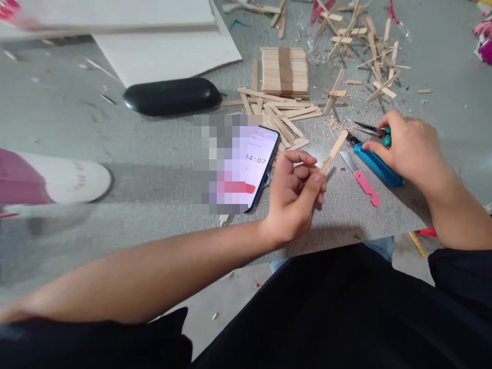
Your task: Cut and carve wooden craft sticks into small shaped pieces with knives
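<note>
Near edge: dark clothing (326,307) is filling the foreground, with the floor (226,302) showing beneath the desk (172,154).

Left hand (292,202) is reaching over the desk's near side, its fingers (298,157) bent and pinched nearly closed, thumb pressing. It is holding 1 wooden stick (338,144) by the lower end; the stick is slanting up and away, rounded tip free, above the desk.

Right hand (417,148) is curling its fingers (392,120) around a green-handled tool (387,137); the grip looks closed on the handle, though the palm side is hidden. The tool's dark metal tips are pointing left. A blue-handled tool (380,166) is lying just under the thumb; whether they are touching, cannot tell. A pink-handled knife (368,187) is resting between the hands, blade out.

Left of the left hand, a phone (253,164) is lying face up, screen partly blurred, digits 4:07 legible.

Beyond: pale shavings (333,123) are lying near the tool tips. Loose sticks (282,120) are sprawling before 1 banded bundle (285,72). A black case (172,96) is sitting left of these.

Farther: crossed sticks (378,61) are scattering at right; white sheets (165,51) are overlapping at left.
</note>
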